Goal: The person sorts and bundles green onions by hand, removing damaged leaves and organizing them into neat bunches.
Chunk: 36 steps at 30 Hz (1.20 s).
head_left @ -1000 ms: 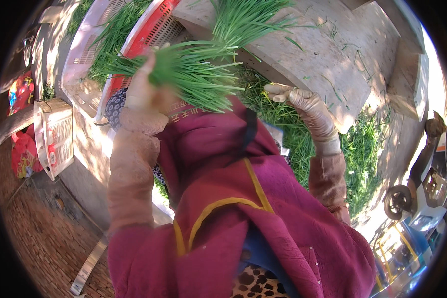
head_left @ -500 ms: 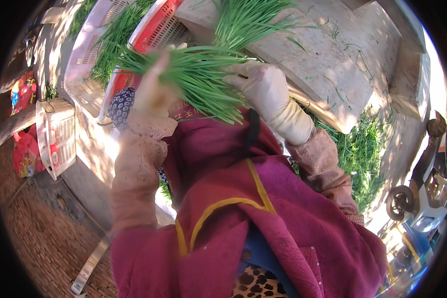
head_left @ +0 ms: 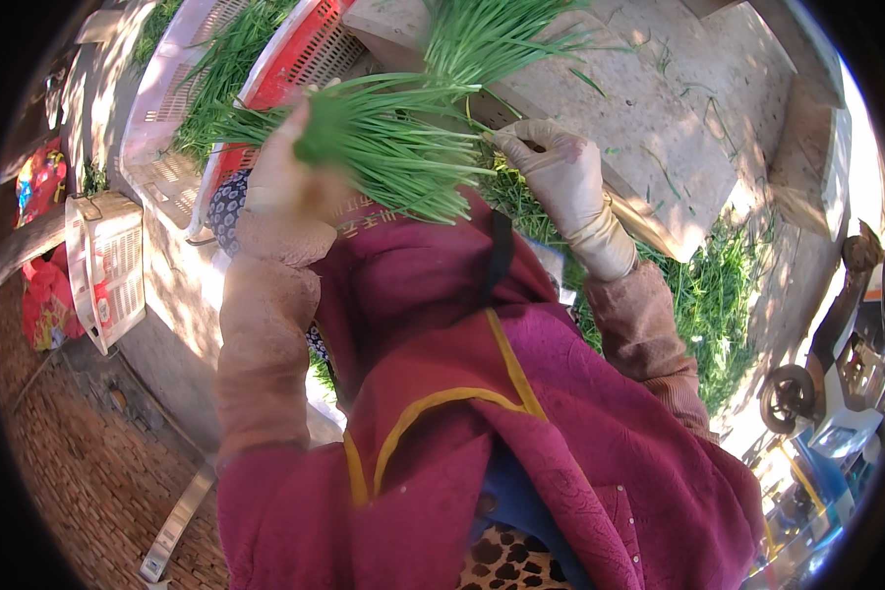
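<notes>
A thick bunch of green chives [head_left: 403, 138] lies across my left hand [head_left: 290, 177], which wears a pale glove and is closed around its leafy side; part of this hand is blurred. The pale cut ends of the bunch point right, toward my gloved right hand [head_left: 565, 182]. Apart from the bunch, my right hand is closed in a pinch. At its fingertips shows a thin yellowish strand [head_left: 477, 125]. Behind the bunch, a second pile of chives [head_left: 487, 44] rests on the grey slab [head_left: 659, 128].
Crates with greens stand at the far left: a red one [head_left: 290, 64] and a pinkish-white one [head_left: 152, 147]. A smaller white basket [head_left: 108, 265] is further left. Loose trimmings [head_left: 713, 315] cover the ground at the right, below the slab's edge. Wheeled equipment [head_left: 792, 393] stands far right.
My right hand has drawn away from the cut ends, right and slightly down, with its fingers now pinched. The bunch in my left hand has shifted slightly up.
</notes>
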Motion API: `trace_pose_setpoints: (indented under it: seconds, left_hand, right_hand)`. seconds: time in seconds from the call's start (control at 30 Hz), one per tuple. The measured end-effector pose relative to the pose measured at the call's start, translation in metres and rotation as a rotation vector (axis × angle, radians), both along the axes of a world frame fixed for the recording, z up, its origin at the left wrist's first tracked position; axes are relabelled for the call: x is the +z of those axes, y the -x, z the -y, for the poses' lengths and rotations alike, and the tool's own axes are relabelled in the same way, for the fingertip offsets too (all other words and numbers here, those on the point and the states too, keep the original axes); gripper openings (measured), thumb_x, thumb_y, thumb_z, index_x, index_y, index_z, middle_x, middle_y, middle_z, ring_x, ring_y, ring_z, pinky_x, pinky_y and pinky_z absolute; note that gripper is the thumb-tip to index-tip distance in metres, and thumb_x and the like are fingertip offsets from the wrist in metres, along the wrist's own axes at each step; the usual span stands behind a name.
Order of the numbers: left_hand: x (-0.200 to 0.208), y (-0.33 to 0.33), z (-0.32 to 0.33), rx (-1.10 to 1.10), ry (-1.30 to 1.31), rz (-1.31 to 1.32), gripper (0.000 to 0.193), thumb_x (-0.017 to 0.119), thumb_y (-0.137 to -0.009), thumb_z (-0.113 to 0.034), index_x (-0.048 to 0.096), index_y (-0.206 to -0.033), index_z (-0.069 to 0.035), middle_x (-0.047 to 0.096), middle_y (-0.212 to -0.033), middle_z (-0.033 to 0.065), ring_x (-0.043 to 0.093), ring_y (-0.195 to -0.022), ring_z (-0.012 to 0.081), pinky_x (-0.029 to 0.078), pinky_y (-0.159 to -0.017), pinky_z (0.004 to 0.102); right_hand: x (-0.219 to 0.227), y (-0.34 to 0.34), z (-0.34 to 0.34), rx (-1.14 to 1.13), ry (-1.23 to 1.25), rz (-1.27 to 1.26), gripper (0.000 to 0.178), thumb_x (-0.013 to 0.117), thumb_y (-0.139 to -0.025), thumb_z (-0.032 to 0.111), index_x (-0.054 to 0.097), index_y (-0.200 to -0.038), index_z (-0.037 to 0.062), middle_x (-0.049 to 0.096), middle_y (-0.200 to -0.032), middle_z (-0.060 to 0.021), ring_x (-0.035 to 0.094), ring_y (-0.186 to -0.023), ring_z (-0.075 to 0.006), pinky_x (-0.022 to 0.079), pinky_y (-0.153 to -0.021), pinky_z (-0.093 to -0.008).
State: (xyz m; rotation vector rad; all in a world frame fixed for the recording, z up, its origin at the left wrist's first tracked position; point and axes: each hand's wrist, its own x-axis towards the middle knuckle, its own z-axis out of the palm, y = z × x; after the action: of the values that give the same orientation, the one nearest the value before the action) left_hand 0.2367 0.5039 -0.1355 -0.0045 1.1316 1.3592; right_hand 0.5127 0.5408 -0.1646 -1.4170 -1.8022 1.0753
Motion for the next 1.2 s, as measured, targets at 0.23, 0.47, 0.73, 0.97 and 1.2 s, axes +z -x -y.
trace_pose_setpoints:
  seconds: [0.23,0.47,0.73,0.97,1.2]
  left_hand:
    - [0.021,0.024,0.003,0.208,0.070,-0.162,0.037,0.061,-0.091,-0.033,0.061,-0.117,-0.007,0.063,-0.119,0.0107,0.058,-0.112,0.0304,0.046,-0.095,0.0525]
    - [0.004,0.012,-0.006,0.234,-0.088,-0.029,0.041,0.057,-0.093,-0.034,0.057,-0.126,-0.009,0.058,-0.128,0.0113,0.052,-0.120,0.0313,0.041,-0.100,0.0564]
    - [0.003,0.017,0.007,0.205,-0.320,0.028,0.042,0.055,-0.093,-0.035,0.054,-0.131,-0.017,0.053,-0.135,0.0093,0.049,-0.124,0.0306,0.039,-0.103,0.0558]
    - [0.000,0.020,0.002,0.331,-0.456,0.119,0.033,0.057,-0.094,-0.026,0.059,-0.125,-0.016,0.055,-0.134,0.0032,0.049,-0.123,0.0239,0.033,-0.109,0.0464]
    - [-0.004,0.017,0.004,0.376,-0.429,0.044,0.039,0.059,-0.092,-0.031,0.057,-0.125,-0.012,0.056,-0.131,0.0084,0.050,-0.122,0.0277,0.037,-0.105,0.0528]
  right_hand:
    - [-0.025,-0.075,0.014,-0.064,0.078,0.202,0.020,0.068,-0.084,0.020,0.073,-0.102,0.0123,0.069,-0.074,-0.0057,0.063,-0.062,-0.0130,0.050,-0.059,-0.0261]
    - [0.050,0.019,0.031,0.014,0.441,-0.302,0.038,0.072,-0.084,0.025,0.066,-0.114,0.0038,0.071,-0.079,-0.0061,0.061,-0.059,-0.0079,0.051,-0.058,-0.0222]
    - [0.039,0.037,0.020,-0.086,0.082,-0.156,0.035,0.078,-0.076,0.030,0.070,-0.097,0.0030,0.070,-0.074,-0.0092,0.066,-0.063,-0.0155,0.053,-0.062,-0.0261]
    - [0.043,0.034,0.021,-0.110,0.064,-0.262,0.037,0.080,-0.073,0.027,0.070,-0.099,0.0034,0.071,-0.081,-0.0110,0.068,-0.068,-0.0163,0.053,-0.064,-0.0267]
    - [0.040,0.042,0.017,-0.044,0.078,-0.244,0.033,0.076,-0.076,0.023,0.070,-0.103,0.0052,0.068,-0.075,-0.0115,0.064,-0.062,-0.0198,0.051,-0.060,-0.0307]
